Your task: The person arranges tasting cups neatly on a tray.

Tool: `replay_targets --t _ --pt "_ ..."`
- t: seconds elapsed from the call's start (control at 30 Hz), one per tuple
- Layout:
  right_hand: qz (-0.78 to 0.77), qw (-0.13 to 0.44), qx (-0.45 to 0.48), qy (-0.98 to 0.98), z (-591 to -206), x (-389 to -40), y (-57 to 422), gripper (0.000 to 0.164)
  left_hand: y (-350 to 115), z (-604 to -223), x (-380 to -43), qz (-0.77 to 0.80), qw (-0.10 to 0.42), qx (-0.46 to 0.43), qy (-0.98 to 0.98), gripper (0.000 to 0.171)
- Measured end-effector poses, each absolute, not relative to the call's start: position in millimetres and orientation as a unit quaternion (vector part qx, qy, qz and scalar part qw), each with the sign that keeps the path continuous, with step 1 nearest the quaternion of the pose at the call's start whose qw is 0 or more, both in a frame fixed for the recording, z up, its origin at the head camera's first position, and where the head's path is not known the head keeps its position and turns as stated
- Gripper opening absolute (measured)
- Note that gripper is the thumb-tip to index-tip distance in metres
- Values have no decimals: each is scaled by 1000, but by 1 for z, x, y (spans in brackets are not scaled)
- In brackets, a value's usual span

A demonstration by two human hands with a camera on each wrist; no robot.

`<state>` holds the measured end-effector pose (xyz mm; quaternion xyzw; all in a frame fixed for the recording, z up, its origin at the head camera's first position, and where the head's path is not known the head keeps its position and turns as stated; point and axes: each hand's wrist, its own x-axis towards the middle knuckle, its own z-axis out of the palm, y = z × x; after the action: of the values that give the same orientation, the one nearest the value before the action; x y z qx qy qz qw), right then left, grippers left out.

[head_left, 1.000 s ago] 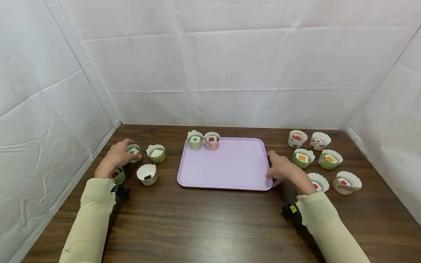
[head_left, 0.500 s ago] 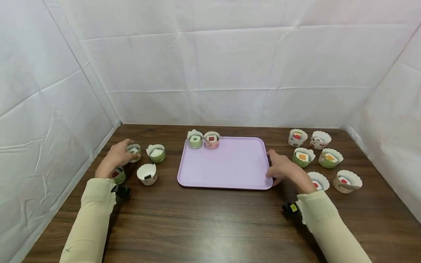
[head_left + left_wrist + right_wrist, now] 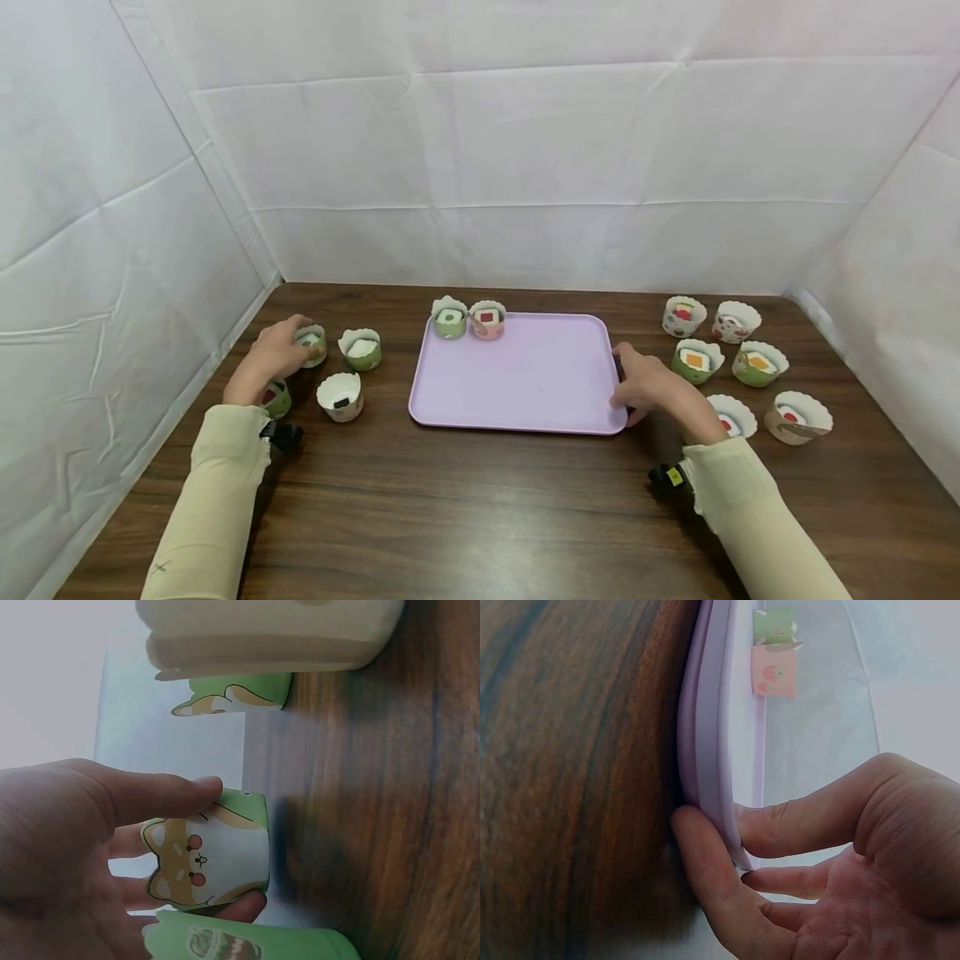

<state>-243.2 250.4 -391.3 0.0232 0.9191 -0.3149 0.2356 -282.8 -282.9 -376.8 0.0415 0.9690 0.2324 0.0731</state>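
My left hand (image 3: pixel 272 354) grips a green paper baking cup (image 3: pixel 232 851) with a dog face, thumb on one side and fingers on the other. A white square piece shows inside it. Close by stand a green cup (image 3: pixel 365 354), a white-lined cup (image 3: pixel 352 410) with a black patch, and another green cup (image 3: pixel 278 402) partly under the wrist. At the right end of a lilac tray (image 3: pixel 525 379), my right hand (image 3: pixel 652 387) pinches the rim, thumb above and a finger at the underside. On the tray's back left corner sit a green cup (image 3: pixel 451 328) and a pink cup (image 3: pixel 488 329).
Several more filled paper cups stand on the right of the wooden table (image 3: pixel 465 517), among them a green one (image 3: pixel 759 375) and a beige one (image 3: pixel 787 431) near the right forearm. White cloth (image 3: pixel 525 142) hangs behind and at both sides.
The head view has shifted slightly. The cup in my left hand is a touch higher than before. My right hand keeps its hold on the tray, which has not moved.
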Motion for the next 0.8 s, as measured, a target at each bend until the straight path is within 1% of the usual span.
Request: replay_targets --t 0.3,0.57,0.8 --pt "-317 234 28 919 -393 -242 253 88 -278 -376 -284 234 45 63 969 62" --pt "-318 232 22 919 -393 -242 251 88 -275 -375 -282 245 30 36 968 64" --pt "-317 231 18 920 -392 -243 251 89 -271 -372 -282 254 -20 14 967 64"
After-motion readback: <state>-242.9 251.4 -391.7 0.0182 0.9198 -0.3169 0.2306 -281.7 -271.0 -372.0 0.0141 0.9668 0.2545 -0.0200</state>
